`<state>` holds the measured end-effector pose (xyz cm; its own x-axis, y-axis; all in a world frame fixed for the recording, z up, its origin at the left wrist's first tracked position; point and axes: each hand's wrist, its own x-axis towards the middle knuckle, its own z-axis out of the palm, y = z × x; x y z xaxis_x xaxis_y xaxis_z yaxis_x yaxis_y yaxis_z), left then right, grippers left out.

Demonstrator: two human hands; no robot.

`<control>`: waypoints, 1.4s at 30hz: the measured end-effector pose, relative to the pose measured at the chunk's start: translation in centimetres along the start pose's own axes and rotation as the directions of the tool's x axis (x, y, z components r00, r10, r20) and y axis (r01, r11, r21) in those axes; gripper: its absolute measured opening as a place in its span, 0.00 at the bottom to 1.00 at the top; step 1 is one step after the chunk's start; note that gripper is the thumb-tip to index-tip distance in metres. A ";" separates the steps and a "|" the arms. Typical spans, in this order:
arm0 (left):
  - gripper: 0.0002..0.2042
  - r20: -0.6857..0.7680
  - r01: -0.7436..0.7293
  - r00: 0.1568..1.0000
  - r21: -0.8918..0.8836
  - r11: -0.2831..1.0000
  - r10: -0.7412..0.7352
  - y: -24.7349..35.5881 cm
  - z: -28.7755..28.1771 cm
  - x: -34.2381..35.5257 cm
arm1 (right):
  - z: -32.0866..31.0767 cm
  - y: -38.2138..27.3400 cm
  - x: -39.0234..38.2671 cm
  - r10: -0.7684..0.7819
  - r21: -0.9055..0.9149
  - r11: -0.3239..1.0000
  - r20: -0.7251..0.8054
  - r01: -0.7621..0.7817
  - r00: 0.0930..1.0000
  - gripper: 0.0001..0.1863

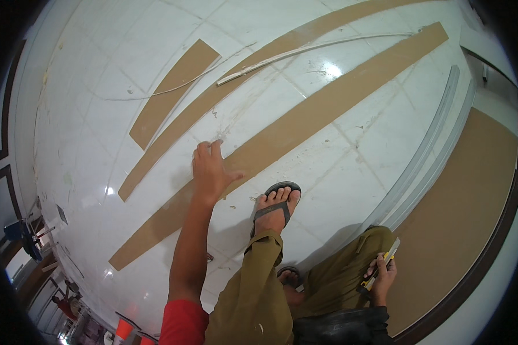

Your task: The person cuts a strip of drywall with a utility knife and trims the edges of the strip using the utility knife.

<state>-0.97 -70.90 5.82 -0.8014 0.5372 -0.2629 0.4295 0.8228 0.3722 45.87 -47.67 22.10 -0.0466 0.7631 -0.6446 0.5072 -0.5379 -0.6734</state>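
My left hand (211, 168) presses flat, fingers spread, on a long brown board strip (305, 123) that lies diagonally across the white tiled floor. My right hand (381, 276) rests on my right knee and grips a yellow utility knife (381, 268), blade end pointing up. My foot in a dark sandal (277, 204) stands just beside the strip, right of my left hand. I crouch in olive trousers.
Two more brown strips (175, 92) (236, 77) lie farther away, with a thin white trim piece (305, 52) and a thin cord (172, 89) over them. Grey metal rails (426, 155) run along a large brown board (466, 230) at the right.
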 end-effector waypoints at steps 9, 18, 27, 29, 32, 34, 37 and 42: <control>0.54 0.149 0.095 0.982 0.120 0.988 -0.112 -2.4 0.5 -3.1 | 0.3 -0.4 0.0 0.010 -0.029 1.000 0.008 -0.010 1.000 0.09; 0.28 0.128 0.102 0.987 -0.007 0.995 -0.101 -1.5 0.4 -4.1 | 2.9 -2.9 1.3 -0.051 -0.058 0.997 0.067 0.055 0.996 0.13; 0.18 -0.159 -0.255 0.957 -0.069 0.964 0.242 5.4 1.2 0.1 | 20.7 -7.5 10.8 -0.106 -0.202 0.893 0.774 0.402 0.625 0.13; 0.17 -0.207 -0.301 0.939 -0.105 0.948 0.275 6.6 1.6 0.8 | 24.9 -7.7 12.2 -0.136 -0.136 0.920 0.770 0.367 0.624 0.13; 0.12 -0.030 -0.110 0.994 -0.073 0.991 0.108 7.6 1.4 0.6 | 29.1 -7.2 13.0 -0.114 -0.091 0.959 0.746 0.269 0.656 0.14; 0.12 0.119 -0.100 0.988 0.004 0.995 0.099 8.3 1.1 0.7 | 29.8 -6.0 13.4 -0.148 -0.068 0.953 0.742 0.294 0.654 0.15; 0.16 0.201 -0.087 0.976 0.026 0.996 0.080 7.9 1.1 0.4 | 30.3 -5.7 13.1 -0.164 -0.085 0.941 0.734 0.329 0.659 0.18; 0.16 0.126 -0.127 0.984 -0.004 0.992 0.126 7.8 2.0 -0.3 | 31.0 -5.3 12.3 -0.154 -0.200 0.900 0.686 0.388 0.711 0.24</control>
<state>3.42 -64.24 7.01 -0.6819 0.6559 -0.3236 0.5259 0.7472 0.4063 15.98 -46.52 6.53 -0.7014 0.3799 -0.6031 0.6105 -0.1166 -0.7834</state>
